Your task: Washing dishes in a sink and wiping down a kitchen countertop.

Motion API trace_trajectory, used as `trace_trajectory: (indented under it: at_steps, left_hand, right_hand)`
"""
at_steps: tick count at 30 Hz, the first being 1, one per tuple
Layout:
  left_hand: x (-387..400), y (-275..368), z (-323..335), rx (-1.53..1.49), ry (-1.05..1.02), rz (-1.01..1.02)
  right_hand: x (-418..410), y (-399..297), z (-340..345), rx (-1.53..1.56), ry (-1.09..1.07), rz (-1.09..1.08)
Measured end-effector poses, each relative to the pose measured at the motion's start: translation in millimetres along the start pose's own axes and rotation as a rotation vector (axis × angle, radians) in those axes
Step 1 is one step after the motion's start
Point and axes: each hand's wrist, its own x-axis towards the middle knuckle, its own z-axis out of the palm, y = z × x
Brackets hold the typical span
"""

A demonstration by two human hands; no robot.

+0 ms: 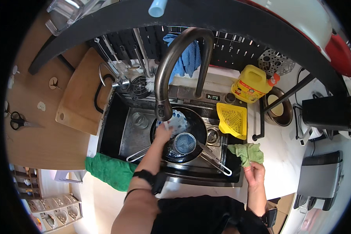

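My left hand is under the stream of a pull-down kitchen faucet, in the sink. Its fingers are blurred and lie against a white plate with blue patterning; whether they grip it I cannot tell. The plate rests in a large round black pan. A small round mesh strainer sits over the pan's near side, its handle pointing to the lower right. Beyond the sink's right rim, my right hand pinches a crumpled light green cloth.
A drinking glass stands in the left of the sink. A yellow corner drainer hangs at its right, below a yellow detergent jug. A green towel drapes the front edge. Scissors and a cutting board are left.
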Motion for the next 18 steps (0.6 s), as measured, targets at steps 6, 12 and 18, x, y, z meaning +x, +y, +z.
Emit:
trace_trajectory:
  at_steps: [6, 12, 18]
  left_hand:
    - [-68.7, -79.2, -96.4, 0.637, -0.107, -0.283]
    - [-64.7, -84.6, -106.4, 0.881, -0.389, -0.166]
    - [-65.4, -65.0, -135.2, 0.999, -0.356, -0.119]
  right_hand:
    - [-21.3, 11.1, -13.1, -0.057, 0.070, 0.028]
    - [-32.3, 22.7, -10.6, -0.049, 0.081, 0.023]
    - [-44.2, 22.6, -5.7, -0.015, 0.007, -0.003]
